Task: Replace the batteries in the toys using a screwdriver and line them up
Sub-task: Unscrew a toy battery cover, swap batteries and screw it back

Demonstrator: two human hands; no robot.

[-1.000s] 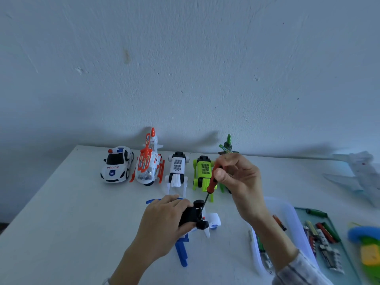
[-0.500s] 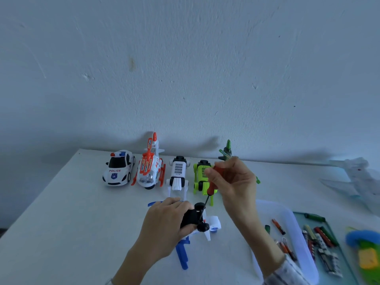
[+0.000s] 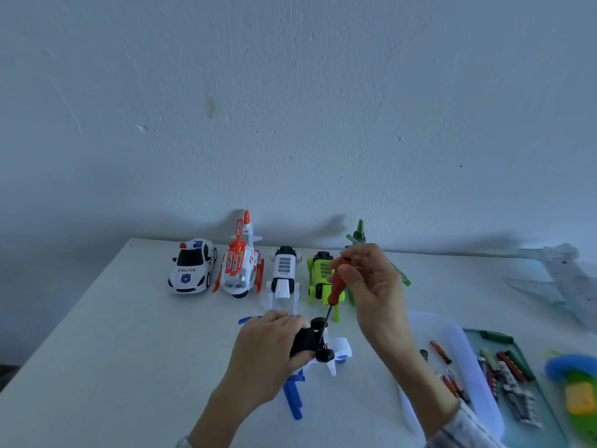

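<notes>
Perhaps a home: toy-strewn table (image 3: 97,350).

Glossy plastic police car (image 3: 191,267), matt white table (image 3: 97,350), rough wall (image 3: 290,108)

Dim, bluish light; soft shadows of the toys fall on the wall (image 3: 290,108). Edges bend and blur.

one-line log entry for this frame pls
step: screwing at toy underside | left hand: holds blue-white toy | right hand: grips red screwdriver, tip on toy | lined up: five toys
</notes>
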